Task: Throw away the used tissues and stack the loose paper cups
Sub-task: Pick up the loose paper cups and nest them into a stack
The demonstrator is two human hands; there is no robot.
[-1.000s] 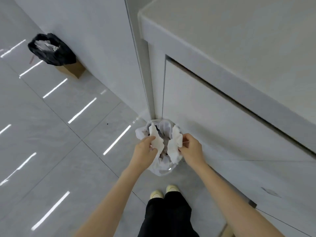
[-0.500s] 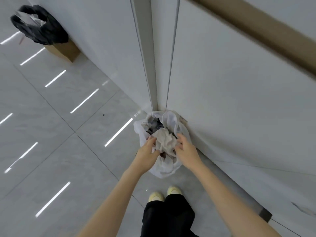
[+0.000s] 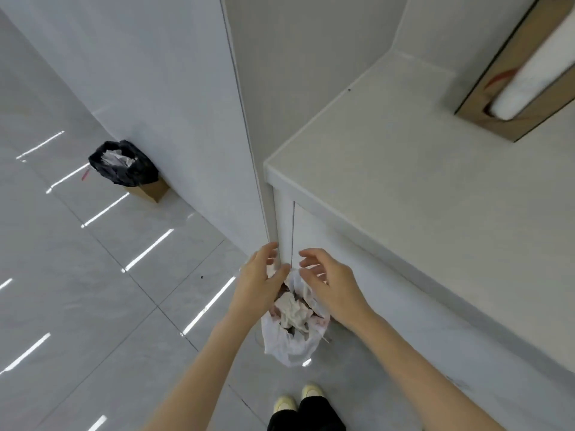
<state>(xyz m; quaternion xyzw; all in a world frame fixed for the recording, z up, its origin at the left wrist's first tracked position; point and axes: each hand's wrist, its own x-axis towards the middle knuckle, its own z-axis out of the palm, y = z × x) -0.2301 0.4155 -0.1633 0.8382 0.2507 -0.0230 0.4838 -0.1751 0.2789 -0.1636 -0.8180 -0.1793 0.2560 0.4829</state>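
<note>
A small bin lined with a white plastic bag stands on the floor against the cabinet corner. Crumpled white tissues lie inside it on top of darker rubbish. My left hand hovers above the bin's left rim, fingers spread, holding nothing. My right hand hovers above the right rim, fingers apart and empty as well. Both hands are raised clear of the tissues. No paper cups are in view.
A pale countertop juts out on the right above white cabinet doors. A brown dispenser box with a white roll sits at its far end. A second bin with a black bag stands by the left wall. My feet are just behind the white bin.
Both hands pressed the tissues into the white bag, then let go and lifted away open. The view tilted up, bringing the countertop back into sight.
</note>
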